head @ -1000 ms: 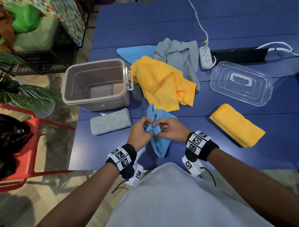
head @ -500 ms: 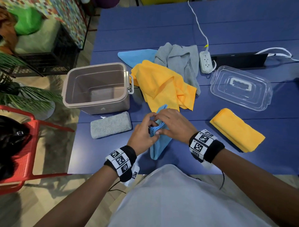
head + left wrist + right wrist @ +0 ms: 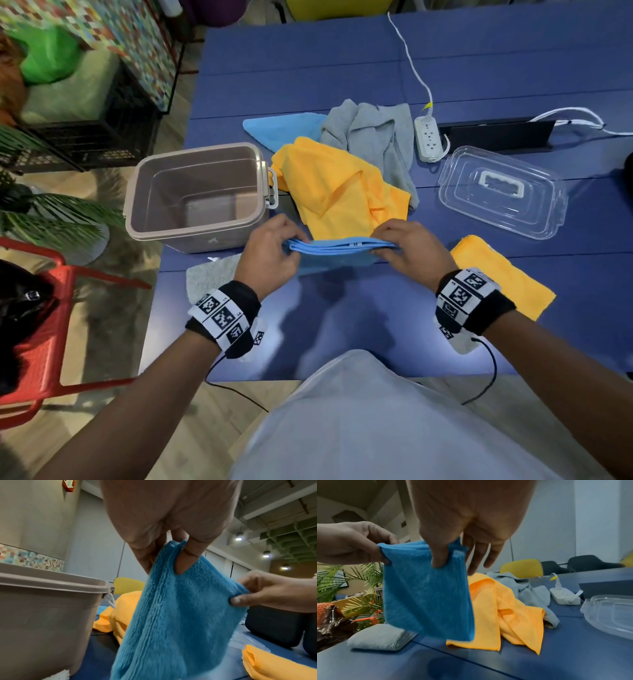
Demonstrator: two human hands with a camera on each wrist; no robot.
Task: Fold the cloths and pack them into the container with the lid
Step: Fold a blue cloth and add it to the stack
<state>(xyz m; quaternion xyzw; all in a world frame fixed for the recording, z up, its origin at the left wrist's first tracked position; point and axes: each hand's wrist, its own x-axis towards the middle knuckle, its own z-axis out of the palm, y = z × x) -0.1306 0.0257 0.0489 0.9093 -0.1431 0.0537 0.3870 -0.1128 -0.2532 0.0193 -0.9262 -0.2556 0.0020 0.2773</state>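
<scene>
Two hands hold one blue terry cloth [image 3: 334,255] at centre frame in the head view, above the blue table [image 3: 376,318]. Left of it stands the open taupe plastic container [image 3: 197,197], nothing visible inside, with a folded grey cloth [image 3: 209,277] on the table just below it. The left hand [image 3: 270,253] pinches the cloth's left top corner, thumb against fingers, layers clamped between them. The top edge runs level from left to right across the frame and shows several stacked layers; that is the cloth's long axis as held. From this edge the cloth hangs down toward the table, clear of it in the right wrist view. The right hand [image 3: 407,251] pinches the opposite corner in the same manner; thumb [image 3: 439,555] in front, fingers behind.

Judgement: the coming fold turns on this left-right axis. Both hands sit level at its ends. The left hand is nearer the container.

Further right lie a loose yellow cloth [image 3: 337,188], a folded yellow cloth [image 3: 496,274] and the clear plastic lid [image 3: 501,192].
</scene>
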